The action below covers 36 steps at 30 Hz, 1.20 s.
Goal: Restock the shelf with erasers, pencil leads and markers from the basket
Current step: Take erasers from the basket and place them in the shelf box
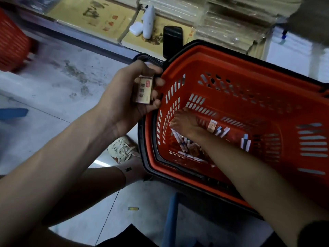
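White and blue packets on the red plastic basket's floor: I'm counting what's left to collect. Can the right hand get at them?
Probably yes: the right hand is down inside the open red plastic basket, and the white and blue packets lie uncovered beside its forearm.
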Each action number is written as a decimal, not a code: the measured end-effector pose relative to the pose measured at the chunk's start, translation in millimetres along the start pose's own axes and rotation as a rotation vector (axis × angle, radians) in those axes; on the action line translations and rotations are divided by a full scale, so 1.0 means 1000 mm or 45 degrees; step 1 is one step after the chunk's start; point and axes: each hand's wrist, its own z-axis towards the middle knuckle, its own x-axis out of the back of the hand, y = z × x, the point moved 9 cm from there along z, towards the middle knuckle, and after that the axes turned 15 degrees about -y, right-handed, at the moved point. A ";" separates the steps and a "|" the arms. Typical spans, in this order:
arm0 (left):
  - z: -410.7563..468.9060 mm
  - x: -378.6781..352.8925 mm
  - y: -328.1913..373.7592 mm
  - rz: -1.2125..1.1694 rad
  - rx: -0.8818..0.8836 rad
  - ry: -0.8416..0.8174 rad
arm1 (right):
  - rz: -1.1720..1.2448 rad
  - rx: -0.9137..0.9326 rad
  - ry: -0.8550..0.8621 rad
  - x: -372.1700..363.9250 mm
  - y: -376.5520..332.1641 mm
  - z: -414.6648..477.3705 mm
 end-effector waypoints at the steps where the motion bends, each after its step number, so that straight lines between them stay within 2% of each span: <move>1: 0.001 0.000 -0.001 -0.009 0.003 -0.005 | -0.019 0.002 -0.009 -0.003 0.001 -0.001; 5: 0.008 -0.002 -0.010 -0.014 0.024 -0.046 | 0.235 0.111 0.168 0.007 0.009 -0.012; 9: 0.011 -0.004 -0.016 0.004 0.040 -0.053 | 0.515 0.009 0.227 0.004 0.043 -0.025; 13: 0.011 -0.005 -0.017 0.016 0.037 -0.060 | 0.200 0.154 0.104 -0.013 0.040 -0.033; 18: 0.010 -0.004 -0.017 0.024 0.032 -0.051 | -0.060 0.217 -0.068 -0.022 0.017 -0.036; 27: 0.006 -0.009 -0.015 0.038 0.032 -0.052 | -0.173 0.054 -0.158 -0.016 -0.005 -0.033; 31: 0.003 -0.018 -0.016 -0.017 0.059 -0.090 | -0.066 0.114 0.042 0.013 -0.001 -0.054; 36: 0.003 -0.037 -0.026 -0.161 0.148 -0.162 | 0.402 0.164 0.429 0.109 0.031 -0.154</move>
